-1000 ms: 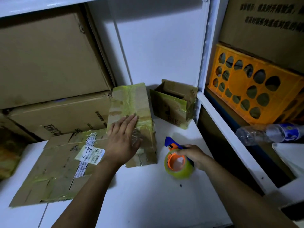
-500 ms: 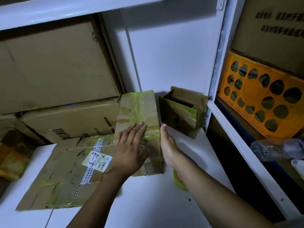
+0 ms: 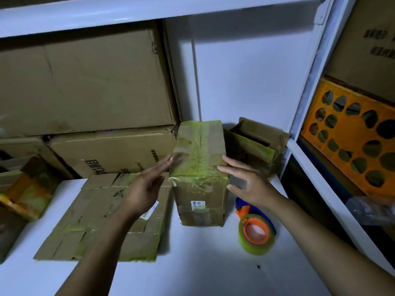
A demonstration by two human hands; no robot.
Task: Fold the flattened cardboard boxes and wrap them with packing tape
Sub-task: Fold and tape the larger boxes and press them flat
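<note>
A folded cardboard box (image 3: 199, 167) wrapped in yellowish tape stands on the white shelf (image 3: 192, 263). My left hand (image 3: 147, 186) is flat against its left side, fingers straight. My right hand (image 3: 245, 180) lies with straight fingers along its right side. A tape dispenser (image 3: 255, 230) with an orange core and blue handle lies on the shelf to the right of the box, below my right wrist. A flattened cardboard box (image 3: 100, 221) with tape strips lies to the left, partly under my left forearm.
Large cartons (image 3: 85, 82) are stacked at the back left. A small open-topped box (image 3: 256, 144) stands behind on the right. Beyond the white shelf post (image 3: 307, 82) are an orange crate (image 3: 350, 137) and a plastic bottle (image 3: 372, 208).
My right hand let go of the tape dispenser and came to the box's right side. My left hand slid off the box's top to its left side. The box now stands more upright.
</note>
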